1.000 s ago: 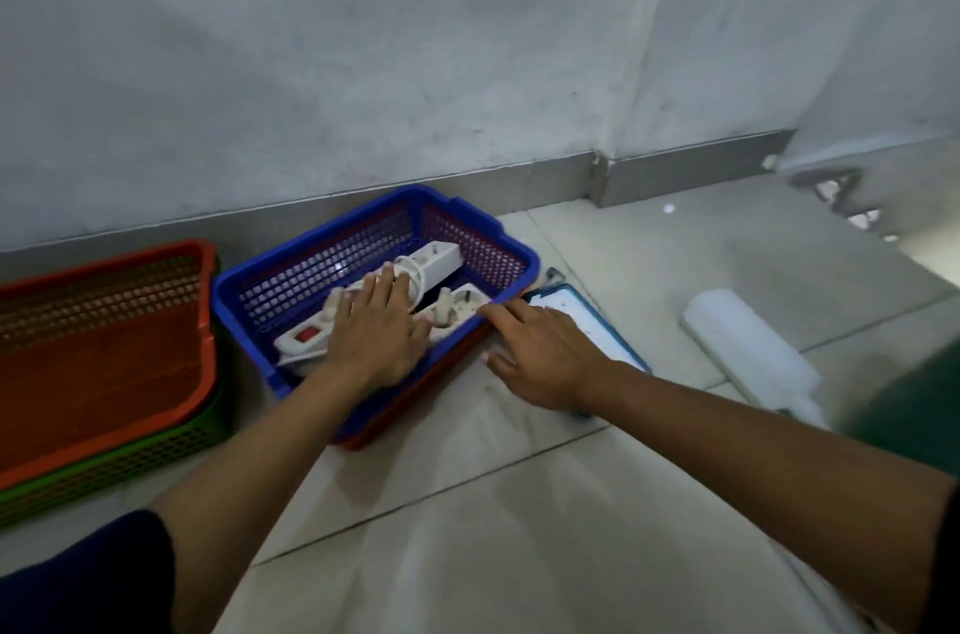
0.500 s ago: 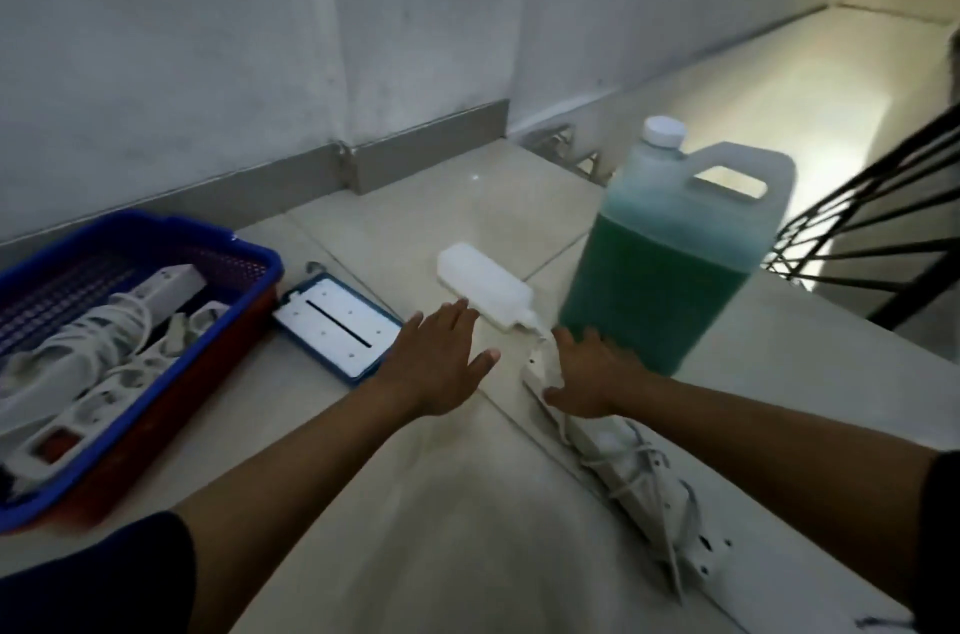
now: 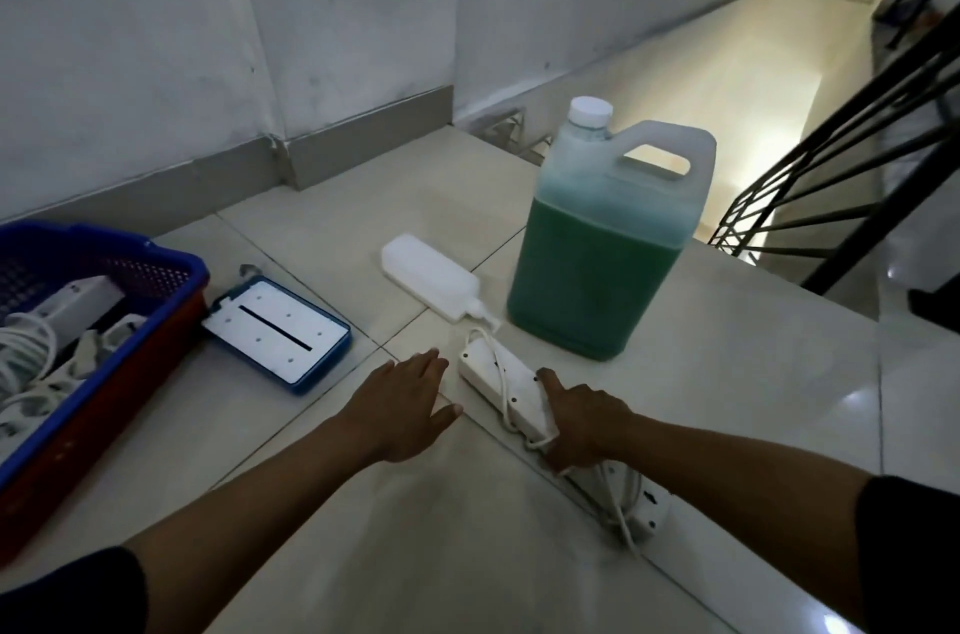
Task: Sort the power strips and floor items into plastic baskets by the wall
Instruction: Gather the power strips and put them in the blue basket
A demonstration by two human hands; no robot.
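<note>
My right hand [image 3: 582, 418] grips the white power strip [image 3: 506, 386] on the floor beside the green jug [image 3: 602, 259], my left hand [image 3: 408, 405] open alongside; if I lift carelessly, its loose cord [image 3: 615, 503] may snag or knock the squeeze bottle [image 3: 428, 282].
</note>
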